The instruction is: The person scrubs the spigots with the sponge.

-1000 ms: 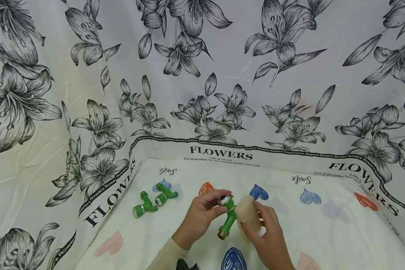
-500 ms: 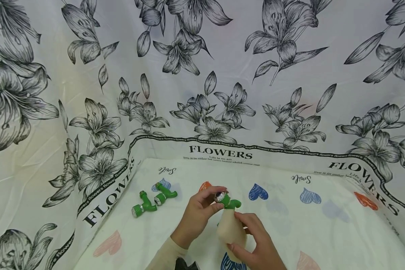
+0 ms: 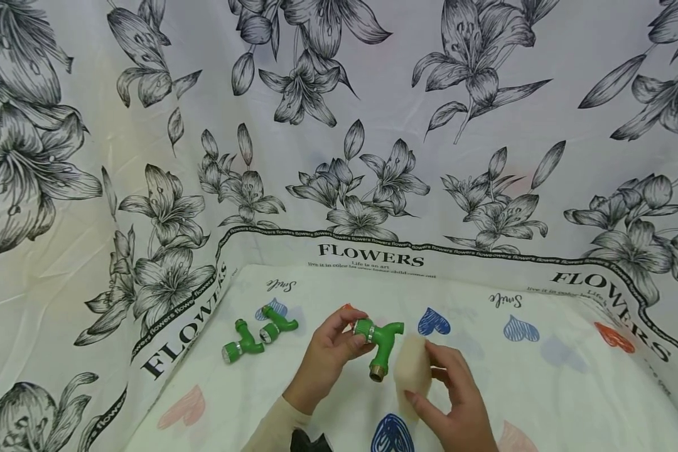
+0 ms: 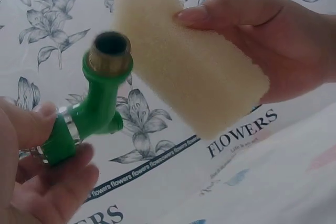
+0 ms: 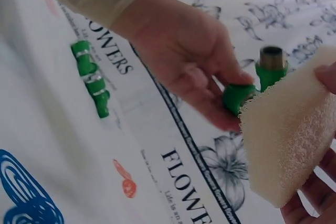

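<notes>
My left hand [image 3: 323,358] pinches a green faucet [image 3: 382,342] by its ringed knob end; the brass threaded end points down toward me in the head view. In the left wrist view the brass opening of the faucet [image 4: 100,98] faces the camera. A cream, porous sponge [image 3: 412,376] is gripped by my right hand [image 3: 457,402], thumb on one face and fingers behind. Sponge [image 4: 184,61] and faucet stand close together, with a small gap between them in the head view. In the right wrist view the sponge [image 5: 289,129] hides part of the faucet.
Two more green faucets lie side by side on the left of the cloth, one nearer [image 3: 242,343] and one farther [image 3: 279,323]. The white cloth [image 3: 486,370] is printed with hearts. Behind it hangs a flower-patterned curtain [image 3: 384,113].
The sponge went from beside the faucet to in front of it, then back to its right, apart from it. The faucet has turned in my left hand, its spout now pointing right.
</notes>
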`<state>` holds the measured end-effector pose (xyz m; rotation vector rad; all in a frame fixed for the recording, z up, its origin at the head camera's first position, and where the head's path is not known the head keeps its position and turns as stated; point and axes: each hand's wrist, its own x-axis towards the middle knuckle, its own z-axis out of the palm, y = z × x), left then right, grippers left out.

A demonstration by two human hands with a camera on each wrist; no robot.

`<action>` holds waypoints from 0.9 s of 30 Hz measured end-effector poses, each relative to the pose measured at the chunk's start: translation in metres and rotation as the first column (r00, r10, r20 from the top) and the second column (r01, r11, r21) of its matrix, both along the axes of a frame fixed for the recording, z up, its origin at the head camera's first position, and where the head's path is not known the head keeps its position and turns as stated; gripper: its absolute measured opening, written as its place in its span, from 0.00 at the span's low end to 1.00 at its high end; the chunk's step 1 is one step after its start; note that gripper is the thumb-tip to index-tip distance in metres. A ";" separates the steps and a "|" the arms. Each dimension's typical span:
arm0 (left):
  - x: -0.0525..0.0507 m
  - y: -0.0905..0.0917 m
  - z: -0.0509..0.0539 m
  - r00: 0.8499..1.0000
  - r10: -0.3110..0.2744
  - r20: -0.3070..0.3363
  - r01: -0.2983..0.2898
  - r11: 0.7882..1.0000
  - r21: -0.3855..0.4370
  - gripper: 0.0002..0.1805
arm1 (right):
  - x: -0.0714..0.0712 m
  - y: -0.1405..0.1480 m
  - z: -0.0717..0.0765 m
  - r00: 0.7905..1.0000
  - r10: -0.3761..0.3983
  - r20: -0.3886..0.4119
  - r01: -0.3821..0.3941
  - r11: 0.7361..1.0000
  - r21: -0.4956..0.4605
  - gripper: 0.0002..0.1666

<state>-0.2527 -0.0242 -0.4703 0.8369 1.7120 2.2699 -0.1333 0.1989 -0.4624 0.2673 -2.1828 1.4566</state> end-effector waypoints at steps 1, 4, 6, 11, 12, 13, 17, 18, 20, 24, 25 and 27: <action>0.000 0.000 -0.001 1.000 0.008 -0.003 -0.008 1.000 -0.003 0.21 | 0.001 0.001 0.002 1.000 -0.016 0.004 0.016 1.000 -0.018 0.47; 0.000 0.000 -0.004 1.000 0.023 0.002 -0.023 1.000 0.002 0.22 | 0.002 0.003 0.006 1.000 -0.014 0.003 0.014 0.999 -0.036 0.47; 0.000 0.001 -0.005 0.999 0.028 0.034 -0.028 1.000 0.008 0.23 | 0.003 0.002 0.006 1.000 0.015 0.004 -0.015 1.000 -0.016 0.47; 0.002 0.004 -0.005 0.995 0.016 0.096 -0.016 1.000 0.001 0.26 | 0.005 -0.003 0.002 0.995 0.095 -0.007 -0.094 0.995 0.043 0.48; 0.003 0.004 -0.005 0.995 0.016 0.098 -0.016 1.000 -0.005 0.26 | 0.005 -0.004 0.001 0.995 0.097 -0.010 -0.096 0.994 0.047 0.49; 0.003 0.004 -0.004 0.995 0.019 0.098 -0.018 1.000 -0.010 0.25 | 0.004 -0.004 0.001 0.995 0.094 -0.015 -0.093 0.994 0.050 0.49; 0.006 0.003 -0.001 0.995 0.028 0.096 -0.025 0.999 -0.026 0.24 | 0.002 -0.002 0.000 0.997 0.073 -0.033 -0.070 0.994 0.085 0.50; 0.007 0.002 -0.001 0.995 0.028 0.097 -0.025 0.999 -0.032 0.24 | 0.001 -0.001 0.000 0.996 0.078 -0.035 -0.074 0.993 0.094 0.49; 0.008 0.002 0.000 0.994 0.027 0.104 -0.023 0.999 -0.038 0.24 | -0.001 0.000 -0.001 0.996 0.082 -0.032 -0.078 0.992 0.100 0.49; 0.010 0.002 0.001 0.992 0.013 0.126 -0.009 0.999 -0.034 0.24 | -0.004 0.001 -0.002 0.998 0.052 -0.032 -0.049 0.995 0.084 0.49; 0.011 0.002 0.001 0.992 0.004 0.129 0.000 1.000 -0.031 0.24 | -0.005 0.002 -0.003 0.999 0.032 -0.040 -0.029 0.997 0.078 0.49; 0.012 0.003 0.001 0.991 -0.018 0.130 0.021 0.999 -0.024 0.24 | -0.008 0.003 -0.004 0.998 -0.008 -0.067 0.013 0.997 0.074 0.49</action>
